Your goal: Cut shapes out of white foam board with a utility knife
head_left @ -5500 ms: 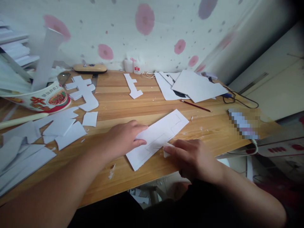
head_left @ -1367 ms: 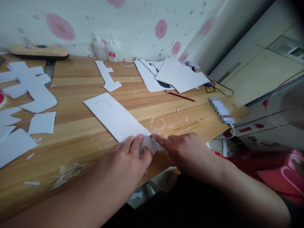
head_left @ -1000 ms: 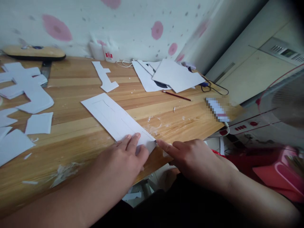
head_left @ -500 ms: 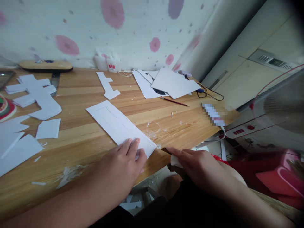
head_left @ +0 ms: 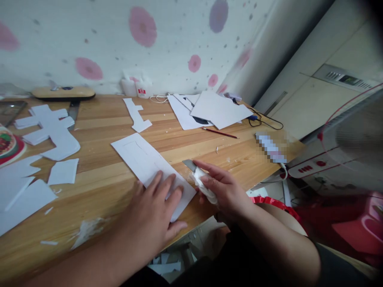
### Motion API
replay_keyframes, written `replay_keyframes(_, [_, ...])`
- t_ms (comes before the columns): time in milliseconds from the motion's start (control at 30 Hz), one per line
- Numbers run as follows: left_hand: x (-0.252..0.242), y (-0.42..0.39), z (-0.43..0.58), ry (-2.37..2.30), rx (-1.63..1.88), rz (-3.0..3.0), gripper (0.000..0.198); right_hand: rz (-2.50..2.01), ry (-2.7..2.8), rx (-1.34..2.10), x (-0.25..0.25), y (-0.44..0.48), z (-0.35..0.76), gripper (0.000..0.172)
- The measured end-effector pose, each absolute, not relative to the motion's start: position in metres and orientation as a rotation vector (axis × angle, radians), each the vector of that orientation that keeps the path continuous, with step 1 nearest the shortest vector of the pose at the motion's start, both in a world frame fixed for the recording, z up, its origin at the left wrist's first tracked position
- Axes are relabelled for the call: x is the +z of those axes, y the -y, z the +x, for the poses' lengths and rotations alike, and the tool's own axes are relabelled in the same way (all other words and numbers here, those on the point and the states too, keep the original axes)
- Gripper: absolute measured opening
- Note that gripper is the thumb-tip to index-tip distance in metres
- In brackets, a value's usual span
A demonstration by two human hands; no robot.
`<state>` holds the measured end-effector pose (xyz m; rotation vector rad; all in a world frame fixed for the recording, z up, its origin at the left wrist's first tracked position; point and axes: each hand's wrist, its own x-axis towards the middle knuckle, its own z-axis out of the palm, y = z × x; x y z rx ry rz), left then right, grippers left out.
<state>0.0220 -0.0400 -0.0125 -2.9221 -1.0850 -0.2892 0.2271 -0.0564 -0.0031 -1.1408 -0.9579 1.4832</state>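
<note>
- Offcuts (head_left: 24,191) of white card lie on the left part of the wooden table (head_left: 101,179), beside a printed paper bowl (head_left: 7,145) at the far left edge.
- Larger white cut-outs (head_left: 50,127) lie behind the offcuts, towards the wall.
- Two glue bottles (head_left: 140,87) stand at the wall, with a small cut-out (head_left: 137,115) just in front of them.
- Card strip (head_left: 137,155), marked with a faint outline, lies diagonally mid-table, its near end at the front edge.
- Left hand (head_left: 152,211) rests palm down on the strip's near end, fingers spread flat and released, grasping nothing.
- Blade (head_left: 189,164): the grey tip is just beside the strip's right edge. Contact with the table cannot be told.
- Right hand (head_left: 223,191): fingers are clenched round the blade's white-wrapped handle.
- Loose sheets (head_left: 221,109) are stacked at the back right, with a red pencil (head_left: 220,132) in front of them.
- Fan (head_left: 353,139) stands off the table, far right.
</note>
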Motion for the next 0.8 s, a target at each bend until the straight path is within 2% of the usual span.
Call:
replay_keyframes(200, [-0.008, 0.032, 0.020, 1.124, -0.597, -2.998, 0.036, -1.023, 0.651, 1.616, 0.004, 0.055, 0.217, 0.056])
replay_keyframes(333, [-0.005, 0.034, 0.019, 1.093, -0.544, -3.091, 0.024, -0.965, 0.747, 1.728, 0.002, 0.059, 0.214, 0.057])
replay_keyframes(400, [-0.002, 0.036, 0.018, 1.012, -0.472, -3.157, 0.011, -1.033, 0.962, 1.635, 0.001, 0.060, 0.220, 0.051])
replay_keyframes(500, [0.001, 0.037, 0.011, 0.890, -0.367, -3.237, 0.029, -1.160, 1.582, 1.222, 0.006, 0.057, 0.238, 0.039])
replay_keyframes(567, [0.002, 0.032, 0.002, 0.805, -0.372, -3.258, 0.038, -1.141, 1.973, 0.946, 0.012, 0.051, 0.251, 0.038])
replay_keyframes(667, [0.004, 0.017, -0.019, 0.643, -0.437, -3.232, 0.043, -1.090, 2.279, 0.809, 0.022, 0.040, 0.261, 0.042])
replay_keyframes(800, [0.009, 0.000, -0.041, 0.664, -0.305, -3.241, 0.042, -1.109, 2.555, 0.705, 0.032, 0.025, 0.260, 0.043])
